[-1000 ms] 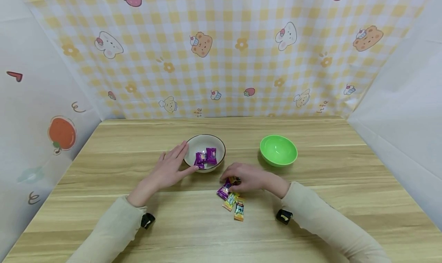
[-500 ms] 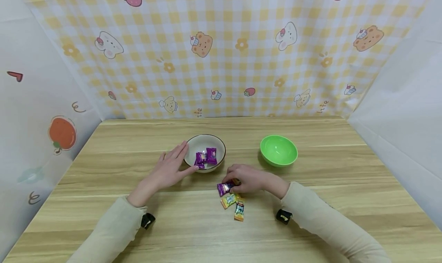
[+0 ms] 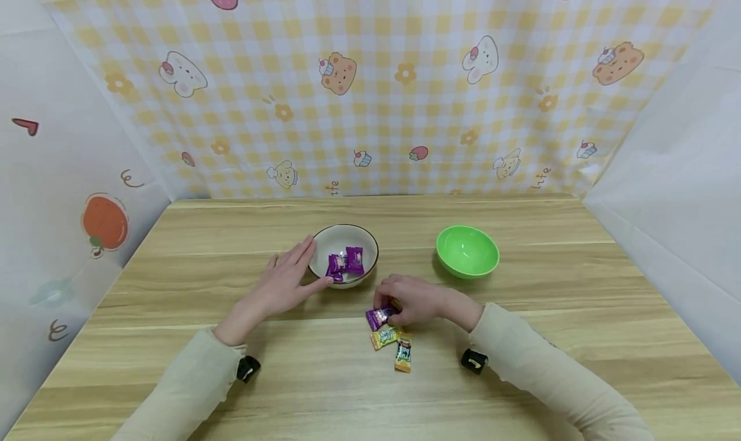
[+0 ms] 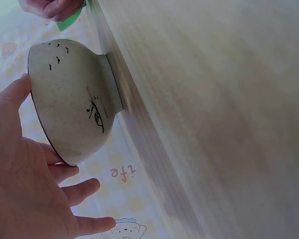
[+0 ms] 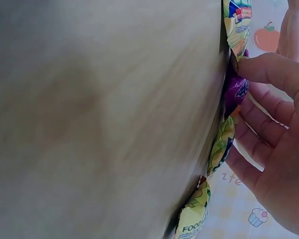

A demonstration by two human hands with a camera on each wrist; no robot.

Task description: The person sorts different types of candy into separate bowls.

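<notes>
My left hand (image 3: 282, 279) rests its fingers and thumb at the rim of a white bowl (image 3: 332, 238) with a dark edge. Straight fingers show along the bowl's side (image 4: 74, 99) in the left wrist view. Inside lie several purple candies (image 3: 355, 261). My right hand (image 3: 419, 299) pinches a purple wrapped candy (image 3: 377, 319) close over the table, thumb against its wrapper (image 5: 236, 92) in the right wrist view. A yellow candy (image 3: 384, 337) and an orange-yellow candy (image 3: 403, 355) lie just in front of it. More yellow wrappers (image 5: 222, 145) sit under the right hand, mostly hidden from above.
A green bowl (image 3: 467, 251) stands to the right, behind the right forearm. The wooden table (image 3: 312, 383) ends at a checked cloth (image 3: 376, 113) at the back. White cloth walls (image 3: 677, 145) flank both sides.
The purple candy by my right fingers has turned more level, and the yellow one beside it has swung round slightly. My right hand has shifted a little rightward. The left hand stays put.
</notes>
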